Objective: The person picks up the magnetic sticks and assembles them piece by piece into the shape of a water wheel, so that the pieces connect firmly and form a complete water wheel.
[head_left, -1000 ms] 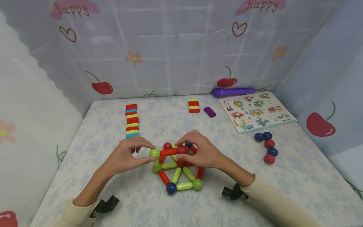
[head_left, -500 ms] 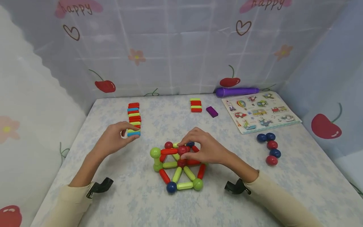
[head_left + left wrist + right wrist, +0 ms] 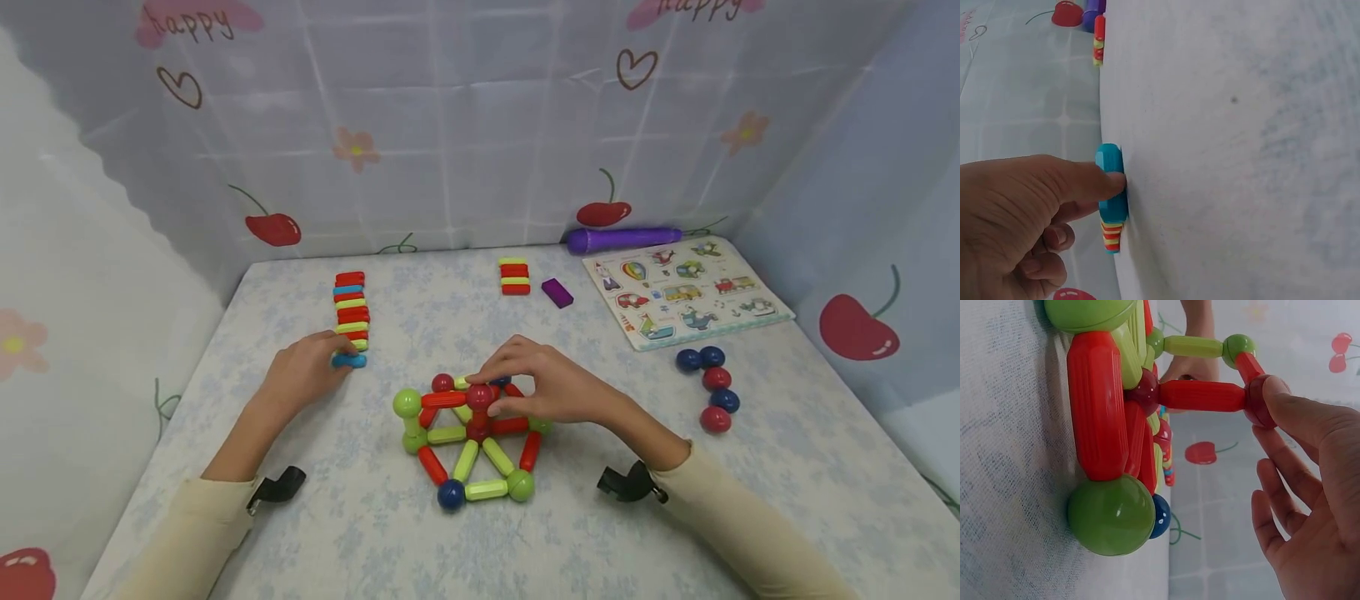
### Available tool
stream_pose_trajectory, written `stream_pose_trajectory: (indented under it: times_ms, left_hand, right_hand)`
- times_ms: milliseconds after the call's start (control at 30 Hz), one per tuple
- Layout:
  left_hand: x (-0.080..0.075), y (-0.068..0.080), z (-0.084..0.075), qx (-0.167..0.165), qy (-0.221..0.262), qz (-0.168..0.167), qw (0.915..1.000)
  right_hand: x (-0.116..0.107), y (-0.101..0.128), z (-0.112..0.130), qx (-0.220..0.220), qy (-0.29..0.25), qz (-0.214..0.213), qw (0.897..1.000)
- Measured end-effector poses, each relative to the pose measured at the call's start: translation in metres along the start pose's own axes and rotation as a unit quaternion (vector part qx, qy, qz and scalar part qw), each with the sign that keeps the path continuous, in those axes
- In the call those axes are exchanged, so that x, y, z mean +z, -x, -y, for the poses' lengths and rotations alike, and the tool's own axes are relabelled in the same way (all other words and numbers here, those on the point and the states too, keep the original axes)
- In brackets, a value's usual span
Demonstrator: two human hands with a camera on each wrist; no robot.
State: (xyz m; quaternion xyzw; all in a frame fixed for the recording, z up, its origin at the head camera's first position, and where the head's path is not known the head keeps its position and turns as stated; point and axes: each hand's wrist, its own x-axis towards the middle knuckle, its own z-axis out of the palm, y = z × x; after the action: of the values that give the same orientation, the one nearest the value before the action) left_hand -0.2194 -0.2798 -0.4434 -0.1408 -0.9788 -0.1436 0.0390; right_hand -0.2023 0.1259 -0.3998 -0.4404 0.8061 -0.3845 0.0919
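Observation:
A build of magnetic rods and balls [image 3: 467, 435] stands mid-table, with a green ball [image 3: 407, 403] and a red ball [image 3: 480, 396] raised at the ends of a red rod [image 3: 445, 400]. My right hand [image 3: 497, 392] pinches that red ball; the right wrist view shows a fingertip [image 3: 1280, 395] on the ball [image 3: 1257, 403]. My left hand [image 3: 339, 360] is at the near end of a row of coloured rods [image 3: 349, 312], and pinches the blue rod [image 3: 351, 360] there. In the left wrist view my thumb [image 3: 1085, 178] presses on the blue rod [image 3: 1112, 181].
A short stack of rods [image 3: 514, 277], a purple block [image 3: 557, 292] and a purple cylinder [image 3: 622, 240] lie at the back. A picture puzzle board [image 3: 686, 292] sits back right, with several red and blue balls [image 3: 711, 387] in front. Curtained walls enclose the table [image 3: 675, 500].
My left hand let go of the green ball, moved left and back to the row of rods, and took hold of the blue rod. My right hand stayed on the red ball.

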Motion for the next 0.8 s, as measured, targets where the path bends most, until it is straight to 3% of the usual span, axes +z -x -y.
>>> stream_pose_trajectory:
  times_ms: [100,200,333,400,467,600,800]
  left_hand:
    - [0.0,0.008,0.0,0.01,-0.003,-0.023,0.9997]
    - [-0.003,0.022,-0.009,0.037,0.019,-0.088,0.9952]
    - [-0.019,0.045,-0.047,0.109,0.058,-0.203,0.9714]
    - [-0.03,0.055,-0.074,0.144,0.068,-0.239,0.9577]
    - [-0.037,0.065,-0.1,0.17,0.076,-0.25,0.9502]
    - [-0.033,0.078,-0.139,0.199,0.085,-0.23,0.9488]
    - [-0.012,0.079,-0.16,0.219,0.063,-0.222,0.948]
  right_hand:
    - [-0.001,0.0,-0.001,0.002,-0.01,-0.002,1.0]
    - [-0.001,-0.001,-0.004,0.006,-0.022,0.0,1.0]
    - [-0.001,0.0,-0.007,0.006,-0.029,-0.001,1.0]
    - [-0.001,0.0,-0.007,0.004,-0.027,-0.003,1.0]
    - [-0.001,0.0,-0.007,0.002,-0.027,-0.005,1.0]
    - [0.001,0.001,-0.009,-0.003,-0.029,-0.005,1.0]
    - [0.003,0.0,-0.01,-0.014,-0.028,-0.009,0.999]
